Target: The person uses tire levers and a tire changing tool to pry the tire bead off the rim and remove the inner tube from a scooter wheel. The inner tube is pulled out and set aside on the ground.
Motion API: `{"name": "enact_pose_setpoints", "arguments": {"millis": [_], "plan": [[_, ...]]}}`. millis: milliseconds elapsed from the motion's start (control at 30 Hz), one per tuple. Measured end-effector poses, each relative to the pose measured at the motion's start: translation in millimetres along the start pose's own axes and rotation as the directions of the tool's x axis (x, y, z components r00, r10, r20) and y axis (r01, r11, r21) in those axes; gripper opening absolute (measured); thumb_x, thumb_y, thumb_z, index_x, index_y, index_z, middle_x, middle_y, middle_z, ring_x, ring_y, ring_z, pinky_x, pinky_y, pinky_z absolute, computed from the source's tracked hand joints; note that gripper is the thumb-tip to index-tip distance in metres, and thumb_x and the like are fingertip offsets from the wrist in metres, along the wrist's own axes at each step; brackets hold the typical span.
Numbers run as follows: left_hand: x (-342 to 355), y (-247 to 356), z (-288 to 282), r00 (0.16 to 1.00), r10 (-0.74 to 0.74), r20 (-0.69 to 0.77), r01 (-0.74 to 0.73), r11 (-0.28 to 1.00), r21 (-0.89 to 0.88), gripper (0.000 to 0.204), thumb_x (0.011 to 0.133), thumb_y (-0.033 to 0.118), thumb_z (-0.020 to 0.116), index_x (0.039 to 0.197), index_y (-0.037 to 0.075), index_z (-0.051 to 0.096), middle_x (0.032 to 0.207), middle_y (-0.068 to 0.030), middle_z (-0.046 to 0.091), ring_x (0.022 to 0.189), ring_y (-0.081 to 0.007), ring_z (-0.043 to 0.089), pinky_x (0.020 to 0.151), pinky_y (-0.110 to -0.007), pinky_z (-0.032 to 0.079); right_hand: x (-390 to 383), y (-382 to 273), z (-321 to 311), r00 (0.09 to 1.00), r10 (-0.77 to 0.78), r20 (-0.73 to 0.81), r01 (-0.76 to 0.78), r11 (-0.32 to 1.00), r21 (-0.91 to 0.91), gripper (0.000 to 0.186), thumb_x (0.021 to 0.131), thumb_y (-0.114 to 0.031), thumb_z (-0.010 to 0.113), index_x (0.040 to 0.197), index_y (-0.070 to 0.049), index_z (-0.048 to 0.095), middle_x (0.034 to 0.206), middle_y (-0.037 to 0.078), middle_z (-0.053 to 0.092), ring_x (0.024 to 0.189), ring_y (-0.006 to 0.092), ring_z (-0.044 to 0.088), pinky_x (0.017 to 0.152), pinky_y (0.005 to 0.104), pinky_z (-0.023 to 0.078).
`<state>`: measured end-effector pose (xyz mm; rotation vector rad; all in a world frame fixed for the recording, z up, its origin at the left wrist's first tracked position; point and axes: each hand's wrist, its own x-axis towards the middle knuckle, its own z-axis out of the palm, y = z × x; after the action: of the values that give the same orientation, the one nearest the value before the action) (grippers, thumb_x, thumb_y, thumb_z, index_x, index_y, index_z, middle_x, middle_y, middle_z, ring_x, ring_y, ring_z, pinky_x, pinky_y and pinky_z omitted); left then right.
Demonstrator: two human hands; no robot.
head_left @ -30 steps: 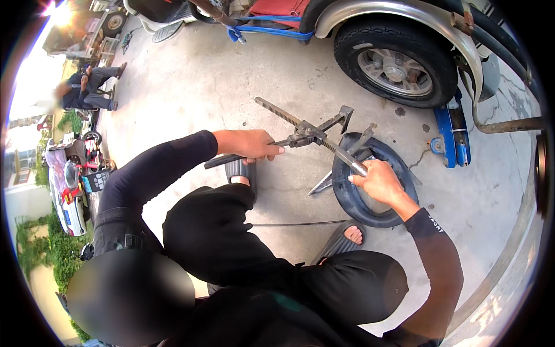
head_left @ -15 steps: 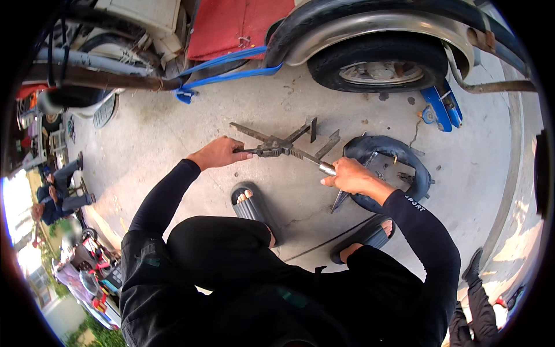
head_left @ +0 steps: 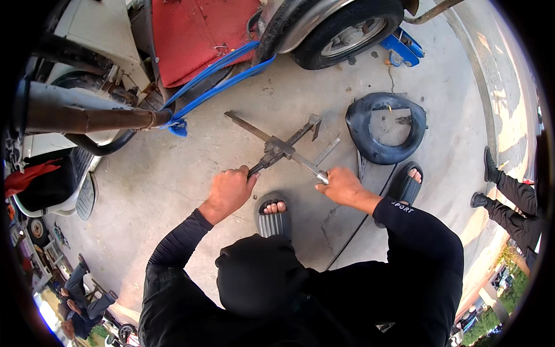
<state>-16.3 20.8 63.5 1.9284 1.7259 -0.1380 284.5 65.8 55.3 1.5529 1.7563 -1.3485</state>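
Note:
A dark grey metal clamp tool (head_left: 277, 148), made of crossing bars with one toothed bar, is held over the concrete between my hands. My left hand (head_left: 229, 192) is closed round its dark handle, on the side nearer me. My right hand (head_left: 341, 188) grips the bright round end of the toothed bar. A hooked arm of the tool (head_left: 314, 124) points away toward the upper right. Beyond my right hand lies a black rubber ring (head_left: 359, 136) that looks like an inner tube, with small dark pieces inside its opening.
A vehicle wheel (head_left: 352, 37) stands at the far side, beside a blue metal jack-like piece (head_left: 402, 47). Blue straps (head_left: 219, 75) hang by a red panel (head_left: 202, 34). My sandalled feet (head_left: 273, 213) are close below the tool. Other people sit lower left and stand at right.
The view has turned, shifting the wheel and rubber ring up. My left hand has swung the tool's handle nearer to me. Both hands keep their hold.

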Motion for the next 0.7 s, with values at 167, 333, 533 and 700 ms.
{"name": "enact_pose_setpoints", "arguments": {"millis": [167, 333, 533, 700], "plan": [[24.8, -81.8, -31.6, 0.941, 0.336, 0.034, -0.334, 0.941, -0.058, 0.038, 0.094, 0.038, 0.067, 0.079, 0.004, 0.065, 0.061, -0.0192, 0.06, 0.063, -0.0404, 0.064, 0.06, -0.048, 0.05, -30.3, -33.2, -28.0, 0.998, -0.048, 0.048, 0.051, 0.997, -0.062, 0.034, 0.085, -0.034, 0.074, 0.09, 0.0, 0.071, 0.083, 0.023, 0.07, 0.085, 0.0398, 0.069, 0.077, 0.0463, 0.054], [7.9, -107.6, -42.0, 0.95, 0.312, 0.017, -0.311, 0.95, -0.041, 0.039, 0.093, 0.04, 0.068, 0.078, 0.004, 0.066, 0.06, -0.0189, 0.058, 0.062, -0.0402, 0.062, 0.06, -0.047, 0.048, -46.6, -64.6, -39.3, 0.997, -0.075, 0.006, 0.076, 0.989, -0.124, 0.032, 0.083, -0.031, 0.076, 0.085, 0.001, 0.071, 0.079, 0.023, 0.069, 0.079, 0.0394, 0.068, 0.073, 0.0454, 0.053], [-2.1, -104.3, -52.4, 0.978, 0.199, -0.057, -0.195, 0.979, 0.057, 0.035, 0.094, 0.04, 0.067, 0.086, 0.005, 0.067, 0.065, -0.0182, 0.063, 0.066, -0.04, 0.064, 0.062, -0.047, 0.049, -13.2, -41.7, -52.6, 0.982, -0.188, 0.021, 0.189, 0.979, -0.078, 0.036, 0.084, -0.033, 0.075, 0.088, 0.002, 0.068, 0.08, 0.022, 0.068, 0.08, 0.0383, 0.067, 0.073, 0.0458, 0.051], [-2.9, -156.1, -23.1, 0.994, 0.035, -0.105, -0.032, 0.999, 0.031, 0.036, 0.094, 0.039, 0.067, 0.088, 0.004, 0.066, 0.071, -0.0201, 0.065, 0.07, -0.041, 0.064, 0.064, -0.049, 0.049, 45.9, -3.6, -63.2, 0.957, -0.288, 0.025, 0.287, 0.935, -0.208, 0.037, 0.086, -0.035, 0.075, 0.091, 0.0, 0.064, 0.076, 0.019, 0.066, 0.075, 0.0349, 0.066, 0.071, 0.0456, 0.05]]}}
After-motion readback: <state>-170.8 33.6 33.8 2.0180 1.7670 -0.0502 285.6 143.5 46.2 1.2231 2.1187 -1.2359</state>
